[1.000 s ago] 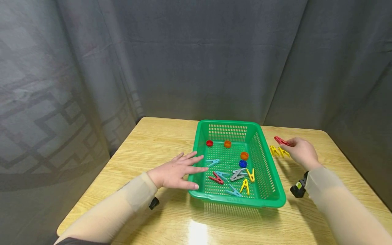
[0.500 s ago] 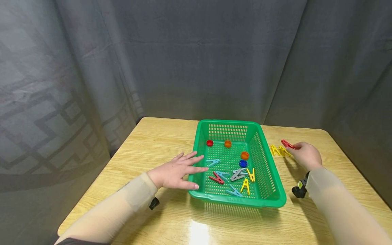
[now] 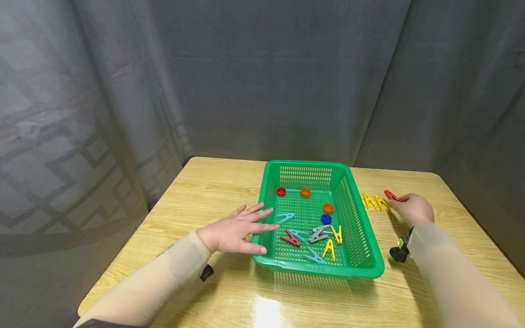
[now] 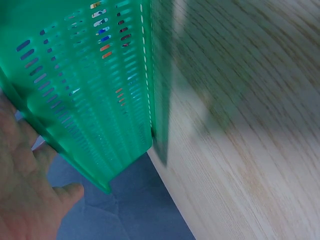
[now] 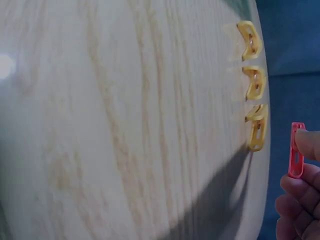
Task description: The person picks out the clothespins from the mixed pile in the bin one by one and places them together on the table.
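Observation:
My right hand (image 3: 414,210) pinches a red clothespin (image 3: 391,196) above the table, to the right of the green basket (image 3: 313,266). In the right wrist view the thumb and fingers grip this red clothespin (image 5: 296,162) along its length. Beneath and left of that hand, yellow clothespins (image 5: 253,82) stand in a row on the tabletop; the right wrist view shows three, the head view only two. My left hand (image 3: 235,230) lies with straight, spread fingers across the basket's left rim. From the left wrist, the hand (image 4: 25,190) is seen right at the rim.
Inside the basket lie several clothespins, among them a red one (image 3: 290,238), a grey one (image 3: 317,234) and a yellow one (image 3: 329,250). A blue cap (image 3: 326,219) and orange caps (image 3: 328,208) are there too, plus a red cap (image 3: 280,192). Grey curtains (image 3: 266,91) surround the table.
My right hand has moved to the right with the red clothespin, away from the basket and past the yellow clothespins. My left hand has stayed in place on the rim.

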Motion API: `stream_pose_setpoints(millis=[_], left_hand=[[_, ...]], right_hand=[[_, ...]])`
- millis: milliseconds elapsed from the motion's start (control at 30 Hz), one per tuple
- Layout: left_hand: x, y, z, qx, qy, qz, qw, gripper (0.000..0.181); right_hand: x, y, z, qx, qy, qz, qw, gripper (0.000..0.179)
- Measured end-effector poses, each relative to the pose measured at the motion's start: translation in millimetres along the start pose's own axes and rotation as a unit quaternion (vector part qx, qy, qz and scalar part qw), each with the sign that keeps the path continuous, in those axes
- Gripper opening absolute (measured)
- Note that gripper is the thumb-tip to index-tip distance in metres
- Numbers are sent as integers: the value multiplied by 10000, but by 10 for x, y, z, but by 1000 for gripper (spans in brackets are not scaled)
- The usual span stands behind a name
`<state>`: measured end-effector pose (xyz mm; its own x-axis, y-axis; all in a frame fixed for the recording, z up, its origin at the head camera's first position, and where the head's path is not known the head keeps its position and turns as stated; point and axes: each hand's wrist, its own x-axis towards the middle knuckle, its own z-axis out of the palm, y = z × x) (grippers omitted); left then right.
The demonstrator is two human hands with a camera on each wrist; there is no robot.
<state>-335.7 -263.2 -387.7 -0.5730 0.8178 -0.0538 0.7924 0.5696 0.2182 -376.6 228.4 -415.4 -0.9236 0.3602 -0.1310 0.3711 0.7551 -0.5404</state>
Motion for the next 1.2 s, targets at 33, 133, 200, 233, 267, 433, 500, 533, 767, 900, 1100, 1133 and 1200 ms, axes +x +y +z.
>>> stream_pose_setpoints(millis=[33, 133, 200, 233, 267, 433, 500, 533, 767, 900, 1100, 1133, 1200], left_hand=[[0, 0, 1, -3, -4, -8, 10000, 65], [1, -2, 3, -1, -13, -28, 10000, 65], [1, -2, 5, 3, -19, -33, 10000, 65], [0, -3, 6, 2, -20, -31, 10000, 65], [-1, -4, 7, 2, -18, -30, 10000, 65], [-3, -9, 13, -8, -22, -33, 10000, 65], [-2, -11, 15, -1, -19, -34, 10000, 65], [0, -12, 16, 2, -17, -33, 10000, 65], [10, -13, 13, 6, -16, -10, 10000, 66], [15, -10, 10, 43, -23, -17, 10000, 66], [15, -10, 11, 74, -14, -43, 10000, 66], [13, -10, 11, 70, -10, -42, 10000, 66], [9, -10, 10, 47, -12, -42, 10000, 66]], right_hand=[[9, 8, 9, 10, -2, 55, 10000, 64], [36, 33, 32, 8, -12, 186, 9998, 62], [58, 51, 49, -22, -18, 262, 9997, 60], [66, 60, 58, -37, -19, 282, 9996, 59], [72, 64, 65, -55, -20, 313, 9995, 58], [96, 76, 83, -155, 1, 350, 9993, 54], [107, 78, 82, -185, -18, 384, 9991, 55], [115, 82, 82, -189, -37, 407, 9990, 55], [196, 135, 87, -126, -230, 635, 9976, 62], [236, 167, 93, 10, -356, 846, 9958, 66], [266, 184, 99, 31, -387, 875, 9954, 67], [267, 184, 101, -5, -377, 841, 9957, 67], [273, 189, 106, -98, -347, 772, 9964, 67]])
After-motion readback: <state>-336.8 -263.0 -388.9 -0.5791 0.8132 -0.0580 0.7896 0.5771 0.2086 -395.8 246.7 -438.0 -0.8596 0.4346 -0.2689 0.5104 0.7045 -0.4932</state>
